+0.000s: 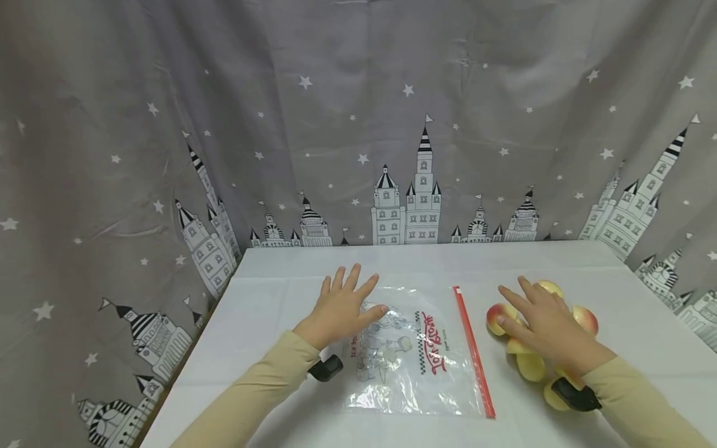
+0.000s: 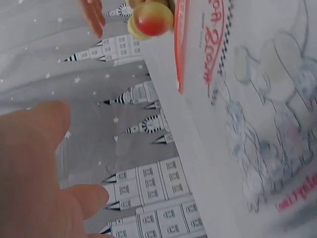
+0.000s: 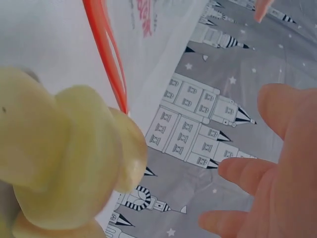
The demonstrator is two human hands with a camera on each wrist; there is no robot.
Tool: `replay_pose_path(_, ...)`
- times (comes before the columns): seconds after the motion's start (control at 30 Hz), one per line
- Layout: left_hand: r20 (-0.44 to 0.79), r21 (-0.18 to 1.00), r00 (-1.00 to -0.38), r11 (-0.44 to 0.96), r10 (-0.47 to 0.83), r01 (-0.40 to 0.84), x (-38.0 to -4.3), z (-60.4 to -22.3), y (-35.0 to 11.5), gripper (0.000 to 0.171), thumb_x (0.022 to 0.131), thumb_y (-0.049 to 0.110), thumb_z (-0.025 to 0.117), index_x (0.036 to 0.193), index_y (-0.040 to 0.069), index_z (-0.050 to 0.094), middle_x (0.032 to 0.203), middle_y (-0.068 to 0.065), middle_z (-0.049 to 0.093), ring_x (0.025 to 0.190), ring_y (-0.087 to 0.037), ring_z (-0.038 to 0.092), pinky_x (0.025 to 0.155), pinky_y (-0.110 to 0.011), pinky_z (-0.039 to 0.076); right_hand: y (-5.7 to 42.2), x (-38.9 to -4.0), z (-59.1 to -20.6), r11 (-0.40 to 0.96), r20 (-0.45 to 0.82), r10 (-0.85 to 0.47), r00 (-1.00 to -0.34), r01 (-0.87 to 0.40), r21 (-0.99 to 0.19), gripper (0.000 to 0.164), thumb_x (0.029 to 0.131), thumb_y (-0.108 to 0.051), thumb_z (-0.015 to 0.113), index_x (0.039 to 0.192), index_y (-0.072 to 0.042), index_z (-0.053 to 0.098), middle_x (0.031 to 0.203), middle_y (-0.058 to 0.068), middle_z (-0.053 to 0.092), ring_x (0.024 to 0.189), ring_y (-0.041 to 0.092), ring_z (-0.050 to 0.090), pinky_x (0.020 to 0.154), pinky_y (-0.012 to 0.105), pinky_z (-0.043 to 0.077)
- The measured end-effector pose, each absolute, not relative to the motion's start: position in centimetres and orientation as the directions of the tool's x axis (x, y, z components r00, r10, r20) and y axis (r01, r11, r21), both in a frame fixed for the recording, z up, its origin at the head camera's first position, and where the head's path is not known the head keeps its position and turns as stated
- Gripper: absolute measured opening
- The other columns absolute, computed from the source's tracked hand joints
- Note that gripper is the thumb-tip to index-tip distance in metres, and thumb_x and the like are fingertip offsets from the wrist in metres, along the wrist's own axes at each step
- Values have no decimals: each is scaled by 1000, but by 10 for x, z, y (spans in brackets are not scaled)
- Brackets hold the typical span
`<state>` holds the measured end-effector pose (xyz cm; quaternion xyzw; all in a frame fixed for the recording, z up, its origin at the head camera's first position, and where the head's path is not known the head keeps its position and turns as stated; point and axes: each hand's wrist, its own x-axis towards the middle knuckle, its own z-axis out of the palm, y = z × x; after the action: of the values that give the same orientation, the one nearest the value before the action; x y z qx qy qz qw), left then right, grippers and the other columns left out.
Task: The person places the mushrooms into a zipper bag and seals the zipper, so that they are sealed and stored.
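A clear zip bag with a red zip edge and printed cartoon figures lies flat on the white table. My left hand hovers over the bag's left part, fingers spread, holding nothing. On the right, my right hand is held with spread fingers above a cluster of several round yellow fruits, some blushed red; their kind is unclear. The hand partly hides them in the head view. Close up, the right wrist view shows smooth yellow fruits apart from the fingers. A red-blushed fruit shows at the top of the left wrist view.
A white cloth covers the table. Behind it and along both sides hangs a grey curtain printed with castles and stars. Dark wrist cameras are strapped under both wrists.
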<state>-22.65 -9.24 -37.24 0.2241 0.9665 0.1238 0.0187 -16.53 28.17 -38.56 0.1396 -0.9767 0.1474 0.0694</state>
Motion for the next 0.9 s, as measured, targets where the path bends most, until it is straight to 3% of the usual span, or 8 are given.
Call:
replay_pose_path(0.4, 10, 240, -836, 810, 549, 535, -223, -388, -49, 72, 99, 62, 45, 158, 21, 38, 169, -22, 21, 155, -51, 15, 122, -69, 15, 272, -160, -399, 909, 220, -267, -938, -321, -267, 59, 98, -42, 61, 145, -7, 55, 154, 36, 39, 138, 63, 37, 110, 78, 24)
replay_pose_path(0.67, 2, 263, -820, 791, 572, 553, -221, -401, -28, 73, 95, 55, 59, 157, 22, 41, 168, -20, 25, 155, -49, 19, 123, -66, 19, 265, -158, -405, 890, 271, -300, -915, -371, -266, 54, 97, -36, 65, 142, -8, 57, 151, 36, 43, 134, 66, 41, 107, 78, 28)
replay_pose_path(0.9, -2, 291, -833, 797, 553, 529, -217, -400, -21, 70, 94, 51, 62, 156, 22, 43, 168, -19, 26, 155, -49, 20, 123, -65, 19, 260, -156, -405, 891, 265, -285, -921, -357, -281, 53, 98, -37, 63, 143, -10, 56, 154, 33, 41, 138, 62, 37, 110, 76, 26)
